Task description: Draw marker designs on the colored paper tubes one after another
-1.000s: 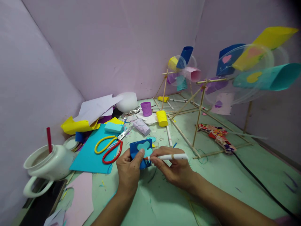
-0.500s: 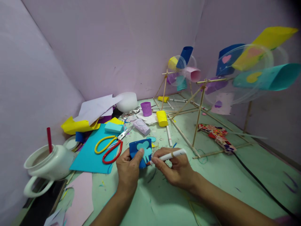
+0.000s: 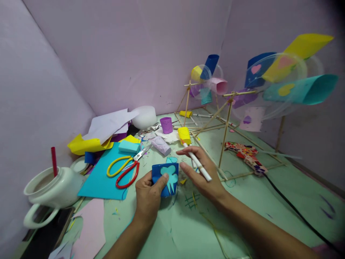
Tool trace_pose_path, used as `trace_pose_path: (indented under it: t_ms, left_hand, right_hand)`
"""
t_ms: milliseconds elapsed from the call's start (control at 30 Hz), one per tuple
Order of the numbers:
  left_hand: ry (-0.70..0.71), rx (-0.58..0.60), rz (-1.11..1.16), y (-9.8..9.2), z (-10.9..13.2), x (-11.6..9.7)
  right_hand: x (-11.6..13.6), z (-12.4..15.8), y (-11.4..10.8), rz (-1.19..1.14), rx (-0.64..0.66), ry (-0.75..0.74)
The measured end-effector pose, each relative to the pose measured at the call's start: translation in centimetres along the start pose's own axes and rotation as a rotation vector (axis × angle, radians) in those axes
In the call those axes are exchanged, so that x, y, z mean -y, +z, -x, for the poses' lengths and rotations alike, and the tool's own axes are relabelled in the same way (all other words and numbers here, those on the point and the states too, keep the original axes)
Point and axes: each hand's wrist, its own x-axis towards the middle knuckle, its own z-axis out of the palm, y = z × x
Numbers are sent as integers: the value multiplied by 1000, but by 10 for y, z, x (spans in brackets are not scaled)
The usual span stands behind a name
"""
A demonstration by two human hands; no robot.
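In the head view my left hand [image 3: 151,190] is closed on a dark blue paper piece [image 3: 157,172], my thumb pressing a light blue flower-shaped cutout [image 3: 170,176] against its front. My right hand [image 3: 206,172] holds a slim white marker [image 3: 198,163] that slants across the fingers. Its thumb and index finger are apart and stretched toward the blue paper without touching it. Left of the blue paper, scissors with one yellow and one red handle [image 3: 129,174] lie partly on a light blue sheet [image 3: 99,183].
Stick frames with paper-cup wheels [image 3: 280,72] stand at the right, near a glue gun in patterned cloth [image 3: 246,154] and its black cord. Yellow [image 3: 184,136], purple [image 3: 166,125] and lilac [image 3: 161,145] paper tubes lie ahead. A white pot [image 3: 58,187] stands left.
The marker's tip has left the blue paper; my right hand has lifted away, its fingers loosened and the marker turned. My left hand and the paper have shifted slightly right.
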Motion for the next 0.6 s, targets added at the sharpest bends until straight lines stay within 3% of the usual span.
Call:
trace_pose_path:
  t_ms: [133,267,433,600]
  left_hand:
    - [11,122,-28,1,3,-2]
    - [28,179,-42,1,3,-2]
    - [60,274,107,2,0,4]
    - [74,141,121,11,3,5]
  right_hand:
    - [-4,0,0,-13,229,12]
    - [-4,3,3,-36,251,44]
    - [-1,4,8,-209,8,196]
    - [3,11,20,-334,-168,332]
